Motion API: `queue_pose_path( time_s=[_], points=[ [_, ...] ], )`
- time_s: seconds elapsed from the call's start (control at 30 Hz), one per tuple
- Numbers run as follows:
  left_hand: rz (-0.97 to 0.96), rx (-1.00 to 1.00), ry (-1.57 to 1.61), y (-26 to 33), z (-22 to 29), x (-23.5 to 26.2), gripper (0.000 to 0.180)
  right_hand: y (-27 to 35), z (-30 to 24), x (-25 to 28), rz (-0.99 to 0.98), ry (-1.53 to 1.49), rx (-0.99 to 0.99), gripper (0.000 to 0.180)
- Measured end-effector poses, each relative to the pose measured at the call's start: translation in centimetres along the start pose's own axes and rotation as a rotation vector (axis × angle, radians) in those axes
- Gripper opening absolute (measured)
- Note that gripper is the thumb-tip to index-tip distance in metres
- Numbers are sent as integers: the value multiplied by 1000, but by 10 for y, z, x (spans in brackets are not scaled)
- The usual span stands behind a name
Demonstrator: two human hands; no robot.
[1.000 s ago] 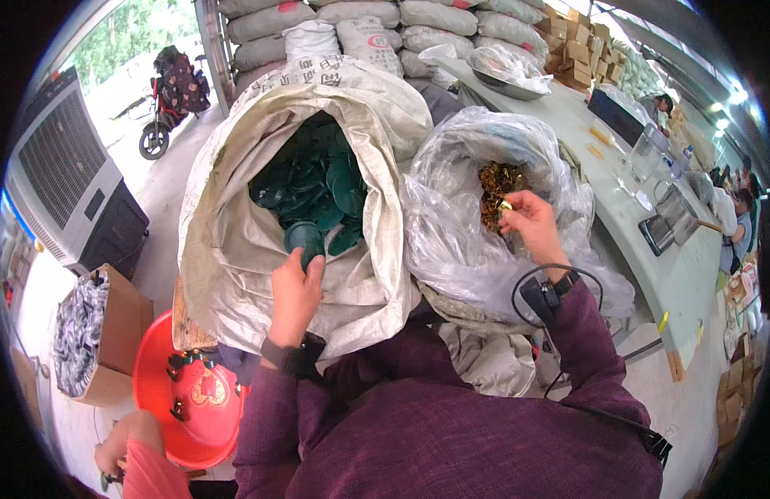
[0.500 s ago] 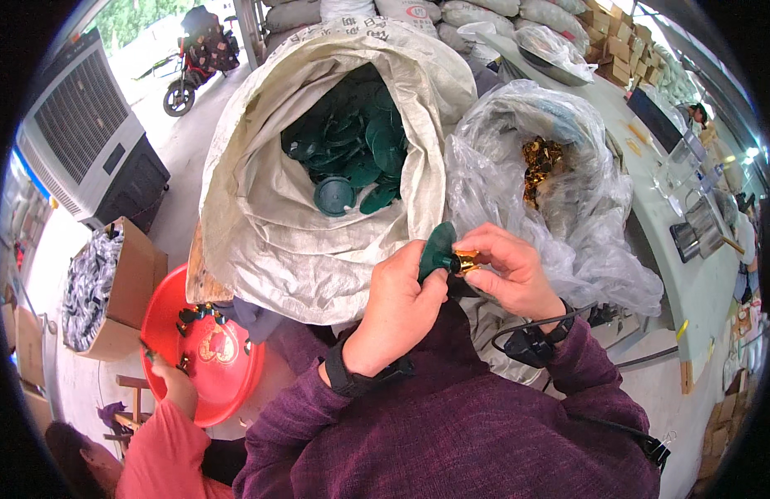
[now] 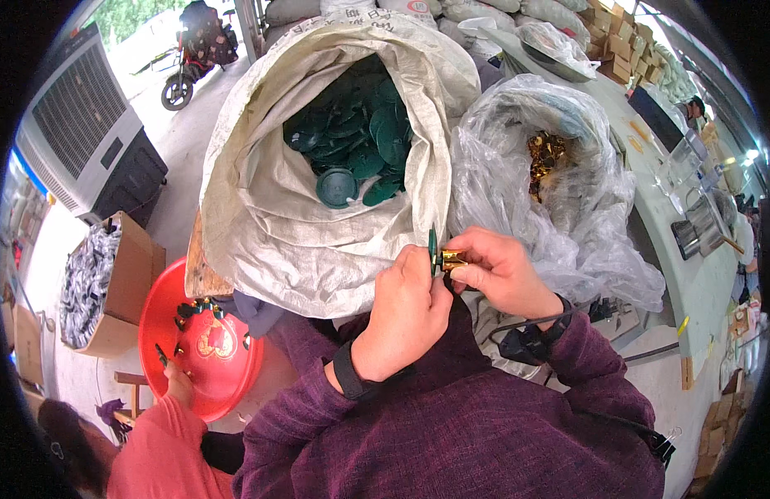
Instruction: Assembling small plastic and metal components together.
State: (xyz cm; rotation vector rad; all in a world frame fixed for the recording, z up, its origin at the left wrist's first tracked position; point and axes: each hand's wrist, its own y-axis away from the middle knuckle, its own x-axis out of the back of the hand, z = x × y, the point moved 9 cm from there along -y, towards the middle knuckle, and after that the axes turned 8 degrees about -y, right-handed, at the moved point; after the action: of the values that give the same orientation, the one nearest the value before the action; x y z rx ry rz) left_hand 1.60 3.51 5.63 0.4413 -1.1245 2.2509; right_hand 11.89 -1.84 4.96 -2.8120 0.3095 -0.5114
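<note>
Between my two hands a dark green round disc [image 3: 433,248] is seen edge-on, with a shiny gold cap [image 3: 454,259] against its right face. My left hand [image 3: 406,303] is closed on the disc from the left. The fingers of my right hand [image 3: 500,270] pinch the gold cap. Just beyond, a white woven sack [image 3: 260,241] gapes with many green discs [image 3: 352,137] inside. To its right stands a clear plastic bag [image 3: 601,208] holding gold pieces [image 3: 545,162].
At the left, a co-worker's hand [image 3: 179,384] is over a red basin [image 3: 250,374] with several dark and gold parts. A cardboard box [image 3: 123,312] of silvery pieces and an air cooler [image 3: 86,125] stand behind it. A long table [image 3: 663,249] runs along the right.
The green disc has turned from a slanted view to edge-on, the gold cap staying against it. The co-worker's hand at the basin has shifted slightly.
</note>
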Motion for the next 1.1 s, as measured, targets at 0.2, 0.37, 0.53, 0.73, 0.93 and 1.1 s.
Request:
queue_pose_path(
  time_s=[0.2, 0.37, 0.53, 0.73, 0.93, 1.1],
  points=[
    [-27, -121, -65, 3, 3, 4, 21, 0, 30, -18, 32, -572, -375, 16],
    [135, -22, -226, 8, -59, 49, 18, -15, -17, 23, 154, 0, 29, 16],
    [438, 363, -148, 36, -182, 177, 10, -5, -5, 155, 635, 267, -10, 17],
    [287, 735, -1018, 85, -262, 287, 30, -24, 62, 233, 512, 1047, -229, 18],
    [304, 509, -1055, 50, -229, 245, 34, -32, 127, 261, 349, 1073, -627, 34],
    [313, 65, -718, -20, -133, 145, 28, -28, 131, 254, 252, 1071, -653, 35]
  ],
)
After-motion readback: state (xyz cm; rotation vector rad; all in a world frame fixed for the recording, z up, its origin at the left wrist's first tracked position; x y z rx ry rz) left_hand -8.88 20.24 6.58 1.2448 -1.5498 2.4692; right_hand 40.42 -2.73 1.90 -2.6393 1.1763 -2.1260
